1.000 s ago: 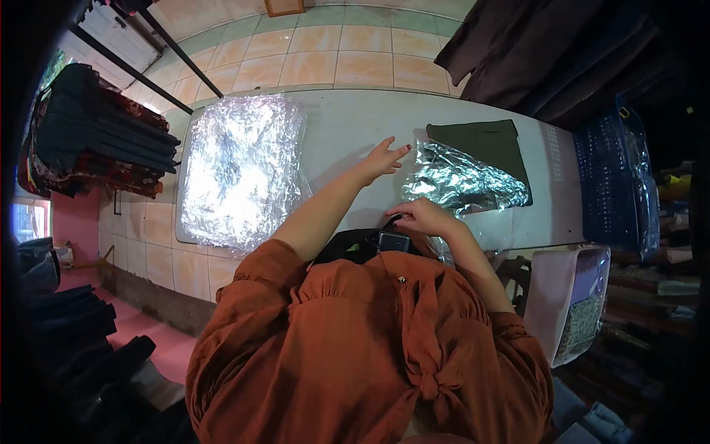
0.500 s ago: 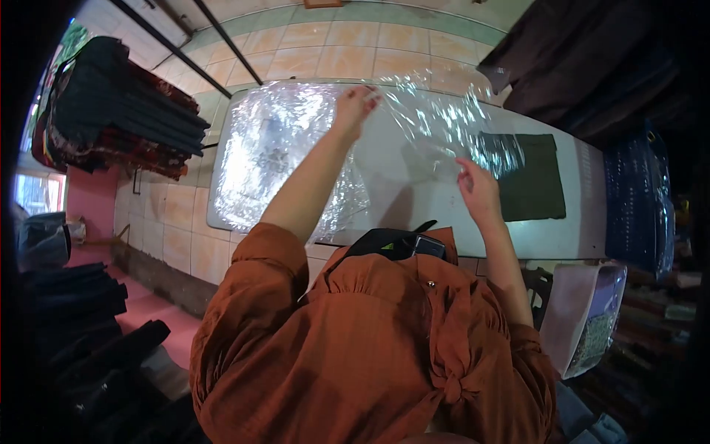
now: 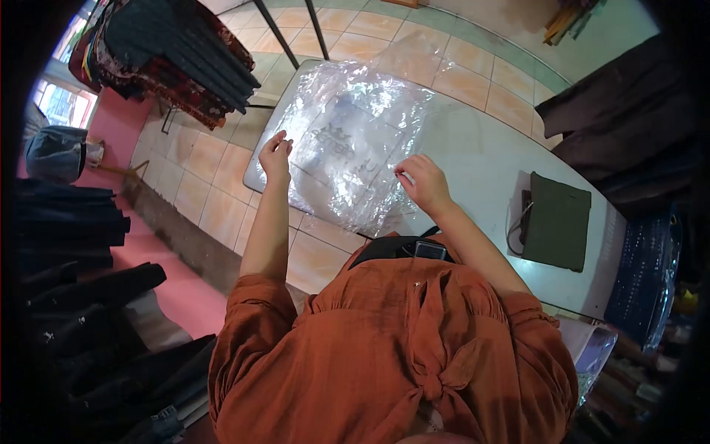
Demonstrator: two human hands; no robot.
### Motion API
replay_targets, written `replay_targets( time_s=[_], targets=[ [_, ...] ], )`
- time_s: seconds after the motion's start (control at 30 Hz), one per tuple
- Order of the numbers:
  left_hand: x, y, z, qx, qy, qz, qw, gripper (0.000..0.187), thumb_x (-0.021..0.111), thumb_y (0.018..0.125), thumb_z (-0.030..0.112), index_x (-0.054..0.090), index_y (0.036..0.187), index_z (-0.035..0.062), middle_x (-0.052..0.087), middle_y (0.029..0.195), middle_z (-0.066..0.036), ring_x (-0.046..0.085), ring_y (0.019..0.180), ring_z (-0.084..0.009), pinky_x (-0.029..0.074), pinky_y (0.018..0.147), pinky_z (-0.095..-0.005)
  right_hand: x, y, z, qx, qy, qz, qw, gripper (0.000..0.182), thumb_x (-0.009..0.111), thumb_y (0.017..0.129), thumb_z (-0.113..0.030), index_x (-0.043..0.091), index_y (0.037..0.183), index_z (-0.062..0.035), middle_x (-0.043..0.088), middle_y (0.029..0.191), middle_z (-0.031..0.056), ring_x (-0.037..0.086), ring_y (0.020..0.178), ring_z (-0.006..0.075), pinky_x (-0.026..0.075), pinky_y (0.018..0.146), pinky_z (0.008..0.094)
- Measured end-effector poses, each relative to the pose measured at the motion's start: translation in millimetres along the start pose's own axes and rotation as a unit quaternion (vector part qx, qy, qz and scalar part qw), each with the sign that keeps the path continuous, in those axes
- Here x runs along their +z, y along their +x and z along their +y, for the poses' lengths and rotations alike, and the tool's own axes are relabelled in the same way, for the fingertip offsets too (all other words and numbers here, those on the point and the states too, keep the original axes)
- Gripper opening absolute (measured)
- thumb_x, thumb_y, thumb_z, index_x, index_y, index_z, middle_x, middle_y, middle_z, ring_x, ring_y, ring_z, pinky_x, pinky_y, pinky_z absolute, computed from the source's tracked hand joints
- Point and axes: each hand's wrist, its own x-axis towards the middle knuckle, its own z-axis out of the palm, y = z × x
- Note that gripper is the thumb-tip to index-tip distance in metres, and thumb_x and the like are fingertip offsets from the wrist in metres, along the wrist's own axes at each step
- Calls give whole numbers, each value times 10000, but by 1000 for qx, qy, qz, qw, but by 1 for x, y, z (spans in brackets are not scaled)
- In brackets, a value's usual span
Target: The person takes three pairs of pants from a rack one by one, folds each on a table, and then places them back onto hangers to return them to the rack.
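Observation:
Clear plastic bags [image 3: 347,148] lie in a shiny, crinkled layer on the left part of the white table [image 3: 473,174], with dark printed marks showing near the middle. My left hand [image 3: 275,157] is at their left side, thumb and fingertips pinched together on the thin film. Across from it, my right hand [image 3: 425,183] has its fingers curled and closed at the bags' right edge. Glare and see-through film hide the exact grip. One loose flap of film [image 3: 414,55] rises past the table's far edge. Apart from both hands, a folded dark green garment [image 3: 560,222] lies on the right.
A grey cord [image 3: 515,226] lies beside the green garment. Dark clothes [image 3: 174,63] hang on a rack at the far left, and more clothes [image 3: 621,111] hang at the right. Folded dark trousers [image 3: 66,222] are stacked at the near left. Metal poles [image 3: 318,29] stand behind the table.
Both hands have moved left, and the film that was stretched over the table's middle is now over the bag layer. My view has turned, showing more of the green garment.

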Motion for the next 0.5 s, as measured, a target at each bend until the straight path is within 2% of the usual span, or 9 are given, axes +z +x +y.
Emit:
replay_targets(
  time_s=[0.03,0.07,0.2,0.27,0.4,0.5],
  targets=[
    [-9,-3,-4,-18,37,25,999,201,560,789,-14,613,981,-41,604,976,-96,591,797,-138,517,711,-249,8,-4,1,-2,4,-5,1000,96,647,694,-65,589,770,-77,568,747,56,538,730,251,447,644,343],
    [-19,-2,-9,-25,88,32,995,250,568,785,3,618,1028,-25,626,911,-81,593,781,-122,499,684,-223,15,-8,2,-9,10,-26,1000,96,647,692,-66,587,766,-81,563,741,56,535,726,247,446,641,341],
    [-53,-2,-29,-15,156,55,986,237,585,765,12,644,993,-13,652,899,-83,609,780,-134,484,689,-231,37,-23,5,-49,24,-78,995,93,642,691,-80,577,758,-88,546,725,55,525,711,239,441,632,341],
    [-70,5,-42,27,266,54,962,271,613,733,39,656,999,14,665,926,-102,621,788,-150,476,717,-252,40,-29,3,-56,22,-107,992,95,639,694,-90,575,763,-89,540,727,51,523,721,238,439,637,342],
    [-80,6,-40,24,322,41,946,295,639,709,69,664,1002,42,662,969,-114,624,800,-157,470,753,-266,40,-32,3,-85,32,-180,979,111,639,693,-113,570,778,-94,525,738,39,518,755,238,430,663,349],
    [-66,-6,-6,29,372,5,928,304,625,706,53,669,1006,72,672,874,-113,630,753,-161,475,725,-256,41,-33,3,-79,35,-171,981,123,641,689,-113,578,793,-98,538,768,34,520,786,234,425,694,350]
  ],
)
